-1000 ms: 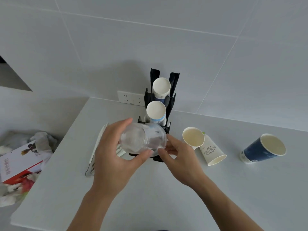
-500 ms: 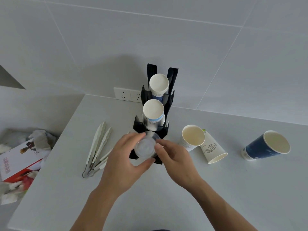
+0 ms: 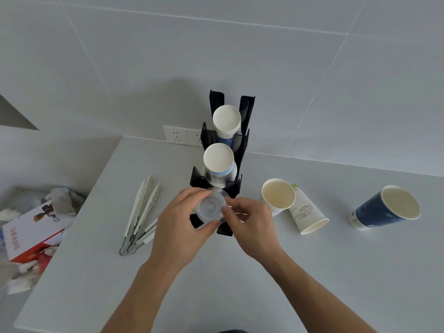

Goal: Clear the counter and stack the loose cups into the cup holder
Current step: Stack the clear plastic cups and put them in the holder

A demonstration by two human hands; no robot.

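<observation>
A black tiered cup holder [image 3: 245, 140] stands on the white counter [image 3: 312, 284] against the wall. Its back slot holds a stack of paper cups [image 3: 226, 121], and its middle slot holds another stack [image 3: 219, 162]. In the front slot sits a clear plastic cup [image 3: 211, 209], base toward me. My left hand [image 3: 180, 227] grips its left side and my right hand [image 3: 249, 224] pinches its right edge. Loose on the counter to the right are a white paper cup [image 3: 278, 197] with its mouth toward me, a printed white cup [image 3: 308, 216] lying on its side, and a dark blue cup [image 3: 384, 209].
White plastic tongs [image 3: 141, 212] lie left of the holder. A wall socket [image 3: 182, 136] sits behind it. Beyond the counter's left edge is a bin with crumpled paper and a red-and-white box [image 3: 31, 234].
Both hands carried the clear cup forward and down from in front of the middle stack into the holder's front slot, turning its base toward me. The tongs are now uncovered.
</observation>
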